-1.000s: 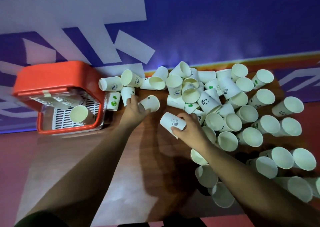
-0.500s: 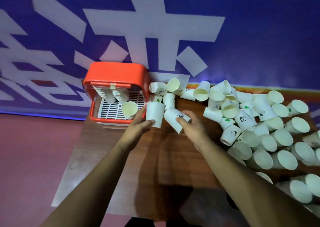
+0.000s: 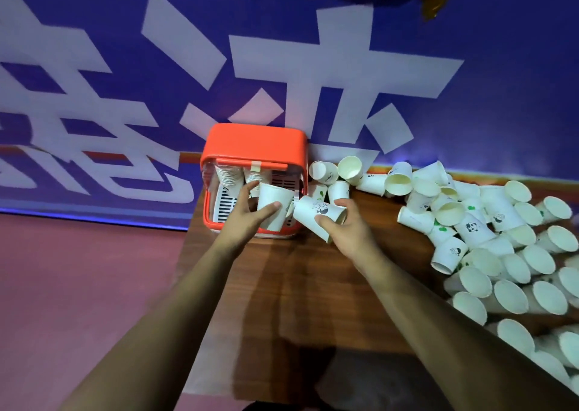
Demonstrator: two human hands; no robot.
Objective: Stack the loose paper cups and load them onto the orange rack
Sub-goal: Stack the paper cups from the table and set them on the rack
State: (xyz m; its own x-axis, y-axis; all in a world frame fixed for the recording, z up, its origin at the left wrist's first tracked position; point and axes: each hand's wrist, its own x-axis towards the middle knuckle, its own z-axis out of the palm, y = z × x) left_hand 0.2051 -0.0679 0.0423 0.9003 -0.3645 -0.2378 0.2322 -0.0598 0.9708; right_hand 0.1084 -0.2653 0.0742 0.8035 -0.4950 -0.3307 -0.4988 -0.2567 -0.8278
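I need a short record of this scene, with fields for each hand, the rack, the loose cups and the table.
left hand: holds one cup at the open front of the rack
right hand: holds a tilted printed cup, close beside the first
rack: orange, at the table's left end, with two stacks inside
loose cups: a big pile on the right, many on their sides
table: brown wood

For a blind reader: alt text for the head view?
The left hand holds a white paper cup at the orange plastic rack, the right hand a printed paper cup beside it. Loose paper cups lie heaped on the wooden table.
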